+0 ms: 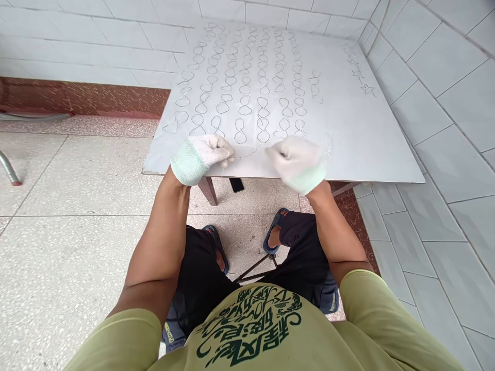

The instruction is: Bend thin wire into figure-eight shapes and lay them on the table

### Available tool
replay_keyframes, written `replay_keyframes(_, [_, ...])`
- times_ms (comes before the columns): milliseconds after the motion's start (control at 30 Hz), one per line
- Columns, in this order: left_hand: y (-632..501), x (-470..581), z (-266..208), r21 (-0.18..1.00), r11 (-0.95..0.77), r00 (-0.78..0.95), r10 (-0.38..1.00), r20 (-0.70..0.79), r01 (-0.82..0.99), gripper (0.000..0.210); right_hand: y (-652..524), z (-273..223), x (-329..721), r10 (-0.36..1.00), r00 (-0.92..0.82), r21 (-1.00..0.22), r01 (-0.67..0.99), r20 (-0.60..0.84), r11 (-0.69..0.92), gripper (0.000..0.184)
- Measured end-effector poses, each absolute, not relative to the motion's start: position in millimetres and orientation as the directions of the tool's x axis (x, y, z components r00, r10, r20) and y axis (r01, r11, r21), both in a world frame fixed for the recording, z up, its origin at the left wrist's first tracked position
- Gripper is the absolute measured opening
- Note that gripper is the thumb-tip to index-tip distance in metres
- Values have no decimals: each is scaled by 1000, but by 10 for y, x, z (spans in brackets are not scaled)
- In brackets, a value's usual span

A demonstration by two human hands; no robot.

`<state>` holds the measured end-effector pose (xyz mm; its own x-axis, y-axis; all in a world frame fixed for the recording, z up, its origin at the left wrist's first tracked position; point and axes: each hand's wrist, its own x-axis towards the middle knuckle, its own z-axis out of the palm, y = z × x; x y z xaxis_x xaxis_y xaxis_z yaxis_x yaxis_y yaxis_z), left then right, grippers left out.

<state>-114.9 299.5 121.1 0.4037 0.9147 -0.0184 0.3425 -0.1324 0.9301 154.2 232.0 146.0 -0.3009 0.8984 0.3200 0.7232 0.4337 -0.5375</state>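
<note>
Off to the far left, a metal leg (pixel 8 167) with a reddish tip stands on the speckled floor (pixel 85 257). Next comes the pale tabletop (pixel 340 139), where figure-eight wire shapes (pixel 240 131) lie in several columns running away from me. At its near edge, my left hand (pixel 212 152), in a white glove with a mint cuff, has its fingertips pinched together on a thin wire (pixel 247 154). Below that edge shows a dark, flat object (pixel 236 184), a little to the right of my left hand. The wire spans the gap between my hands, just on my side of the nearest shapes, and runs toward my right hand (pixel 296 159). That hand, gloved the same way, is blurred with its fingers curled in; I cannot tell whether they grip the wire's other end. Beyond it lie a looser twisted wire piece (pixel 315 87) and, further right, a row of star-shaped wires (pixel 358 71), near the grey tiled wall (pixel 436 144).
</note>
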Motion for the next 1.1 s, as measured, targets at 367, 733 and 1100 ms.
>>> replay_keyframes(367, [2917,-1204,1129,963,-56,399,915,-56,264,18,2607,1262,1227,618,-717,138,682,324,719,33])
replay_keyframes(733, [2902,-1133,1146,956,-34,414,905,-94,291,37,2592,1206,1272,708,-657,103,748,257,656,33])
replay_keyframes(1100, [2954,-1016,1042,980,1,305,950,-63,199,24,2652,1178,1275,797,-541,-22,824,268,566,34])
